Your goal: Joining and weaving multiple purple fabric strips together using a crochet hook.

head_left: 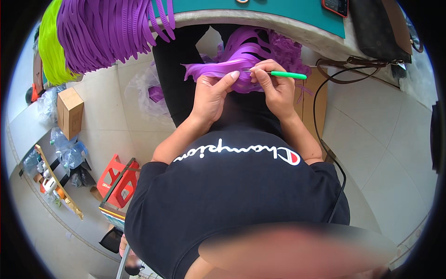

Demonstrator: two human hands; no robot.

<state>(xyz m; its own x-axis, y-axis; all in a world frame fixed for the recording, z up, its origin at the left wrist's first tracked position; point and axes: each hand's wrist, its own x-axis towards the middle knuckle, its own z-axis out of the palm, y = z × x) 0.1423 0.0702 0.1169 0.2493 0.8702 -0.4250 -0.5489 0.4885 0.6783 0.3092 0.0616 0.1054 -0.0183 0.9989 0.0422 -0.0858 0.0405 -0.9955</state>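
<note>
1. Purple strips (241, 56) lie bunched over the lap, just short of the edge of the surface (297, 18), with one end drawn out toward the left.
2. The left hand (210, 96) is closed in a pinch on that end, thumb on top. The right hand (277, 93) is closed around a green-handled tool (288, 75), gripped near its thin tip.
3. That tip could prick the left thumb if it slips, since it points toward it at close range.
4. Too hard a push might nick or tear the strips; whether the tip touches them is too small to tell.
5. The loose bunch could slide off the lap or tangle, as much of it hangs unheld.
6. Counts: two hands, one tool, one purple bunch on the lap, one hanging purple bundle (104, 35), one hanging lime-green bundle (50, 44), one handheld device (335, 6), one dark bag (378, 30), one cardboard box (69, 111), one red stool (116, 181). Single strips overlap too much to count.
</note>
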